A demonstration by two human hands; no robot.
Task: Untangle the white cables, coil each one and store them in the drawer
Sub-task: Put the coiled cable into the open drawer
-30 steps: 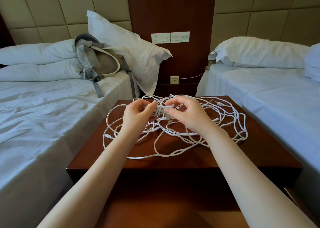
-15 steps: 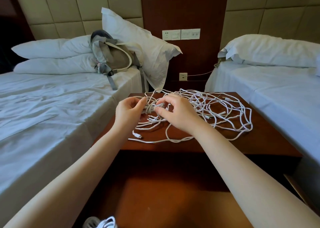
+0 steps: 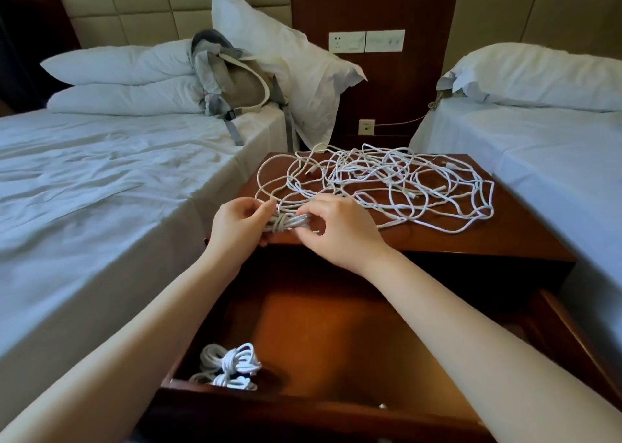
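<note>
The coiled bundle [image 3: 287, 222] has been drawn back from the tangle of white cables [image 3: 387, 180] to the near edge of the nightstand [image 3: 505, 234], above the open drawer [image 3: 336, 324]. It is pinched at either end by curled fingers of the left hand [image 3: 240, 222] and right hand [image 3: 340, 230]. Two wound coils [image 3: 230, 365] are seen in the drawer's near-left corner.

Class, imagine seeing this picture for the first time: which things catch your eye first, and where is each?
A sprawling tangle of white cables covers the top of the dark wooden nightstand. At its front left edge the left hand and right hand grip a small coiled bundle. Below, the open drawer holds finished coils in its near left corner.
</note>
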